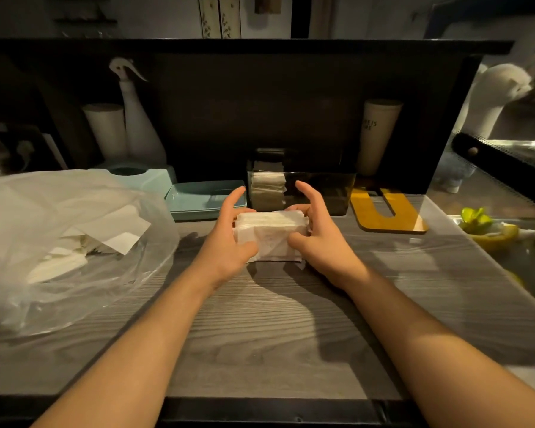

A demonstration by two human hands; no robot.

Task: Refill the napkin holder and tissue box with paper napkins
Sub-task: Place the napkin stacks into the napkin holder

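Together, left hand (229, 239) and right hand (318, 239) grip napkin stack (271, 231) before napkin holder (300, 186).

The near half of the tabletop (260, 335) lies bare between the forearms. A plastic bag (59, 242) crowds the left edge. Along the back edge stand a teal tray (198, 199), the dark napkin holder (300, 189) and a yellow board (383, 211), closing that side.

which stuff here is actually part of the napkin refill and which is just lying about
Part of the job:
- napkin stack, held between left hand and right hand
- dark napkin holder, partly filled
- plastic bag of spare napkins
- light blue tissue box and its tray

Lying about:
- spray bottle
- beige cup
- yellow board
- lime pieces
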